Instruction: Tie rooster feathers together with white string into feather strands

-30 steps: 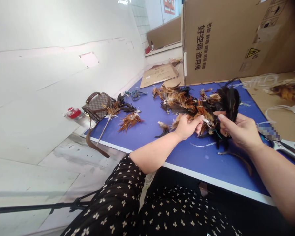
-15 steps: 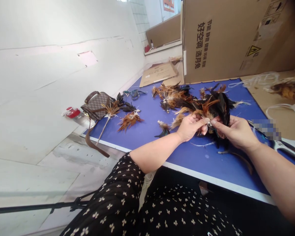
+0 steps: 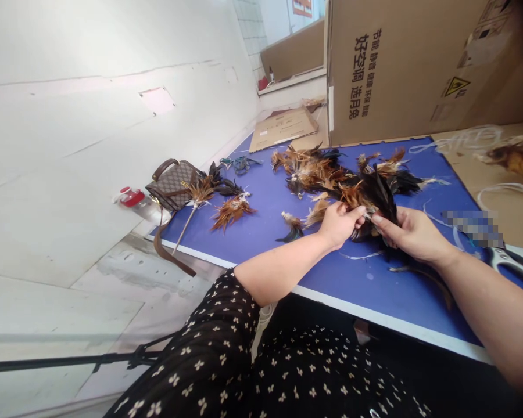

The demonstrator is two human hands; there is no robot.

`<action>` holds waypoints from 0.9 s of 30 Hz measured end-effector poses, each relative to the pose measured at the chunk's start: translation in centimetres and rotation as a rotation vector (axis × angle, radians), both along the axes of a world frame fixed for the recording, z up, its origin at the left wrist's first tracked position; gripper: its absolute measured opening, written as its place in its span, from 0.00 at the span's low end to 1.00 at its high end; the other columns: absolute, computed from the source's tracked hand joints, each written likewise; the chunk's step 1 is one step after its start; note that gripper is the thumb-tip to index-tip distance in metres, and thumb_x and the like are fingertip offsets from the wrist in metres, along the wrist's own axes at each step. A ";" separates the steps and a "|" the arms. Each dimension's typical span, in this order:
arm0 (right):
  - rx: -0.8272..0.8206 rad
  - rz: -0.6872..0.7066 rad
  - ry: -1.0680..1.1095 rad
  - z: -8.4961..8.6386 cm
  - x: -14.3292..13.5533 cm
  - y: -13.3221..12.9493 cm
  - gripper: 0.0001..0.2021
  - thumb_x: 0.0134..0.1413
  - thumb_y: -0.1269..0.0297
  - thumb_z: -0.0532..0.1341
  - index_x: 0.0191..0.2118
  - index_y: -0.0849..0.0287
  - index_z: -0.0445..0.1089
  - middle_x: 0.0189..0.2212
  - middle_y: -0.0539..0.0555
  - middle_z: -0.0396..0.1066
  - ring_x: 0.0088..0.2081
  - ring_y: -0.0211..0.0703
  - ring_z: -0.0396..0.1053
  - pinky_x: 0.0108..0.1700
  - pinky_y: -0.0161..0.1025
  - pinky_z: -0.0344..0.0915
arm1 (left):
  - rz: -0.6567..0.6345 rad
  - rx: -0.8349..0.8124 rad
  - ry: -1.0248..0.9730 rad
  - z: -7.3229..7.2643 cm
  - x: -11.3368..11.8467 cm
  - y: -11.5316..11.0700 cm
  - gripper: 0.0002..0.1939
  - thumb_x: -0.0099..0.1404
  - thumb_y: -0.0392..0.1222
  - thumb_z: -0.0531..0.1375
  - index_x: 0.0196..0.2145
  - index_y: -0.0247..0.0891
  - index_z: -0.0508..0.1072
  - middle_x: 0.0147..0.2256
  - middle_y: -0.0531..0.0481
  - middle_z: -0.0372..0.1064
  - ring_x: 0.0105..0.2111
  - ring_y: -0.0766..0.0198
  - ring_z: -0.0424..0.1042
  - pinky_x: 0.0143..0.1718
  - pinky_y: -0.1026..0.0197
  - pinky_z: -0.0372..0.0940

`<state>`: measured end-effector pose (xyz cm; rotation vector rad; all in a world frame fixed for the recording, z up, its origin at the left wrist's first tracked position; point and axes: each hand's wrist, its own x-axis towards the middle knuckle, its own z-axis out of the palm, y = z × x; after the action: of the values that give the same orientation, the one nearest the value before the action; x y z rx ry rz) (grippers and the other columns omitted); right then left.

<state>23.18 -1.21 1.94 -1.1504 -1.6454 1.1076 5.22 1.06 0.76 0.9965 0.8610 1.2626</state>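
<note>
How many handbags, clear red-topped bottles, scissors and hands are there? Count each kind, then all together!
Handbag: 1
Clear red-topped bottle: 1
Pair of scissors: 1
Hands: 2, left hand and right hand, both on feathers
Total: 5

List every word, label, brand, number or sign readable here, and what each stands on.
"好空调 选月兔": large black print on the big brown cardboard box.
"节能 静音 健康 环保 智能": smaller black print on that box, slightly soft.
Yellow-and-black triangular warning sign: same box; the marking beside it is too blurred.
Unreadable: print on the flat brown cardboard sheet, red-and-white poster, gold emblem on the brown patterned handbag.
</note>
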 end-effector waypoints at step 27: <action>0.196 -0.199 -0.044 -0.9 0.8 0.4 0.24 0.56 0.43 0.73 0.46 0.60 0.86 0.25 0.52 0.74 0.27 0.42 0.68 0.32 0.41 0.70 | -0.110 0.166 0.183 0.3 -1.3 -0.1 0.32 0.56 0.65 0.79 0.23 0.37 0.69 0.22 0.56 0.65 0.25 0.72 0.62 0.31 0.61 0.57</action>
<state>24.03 -0.85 1.08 -1.1874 -1.5950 0.7822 3.94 0.95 1.09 1.2906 0.8380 1.1759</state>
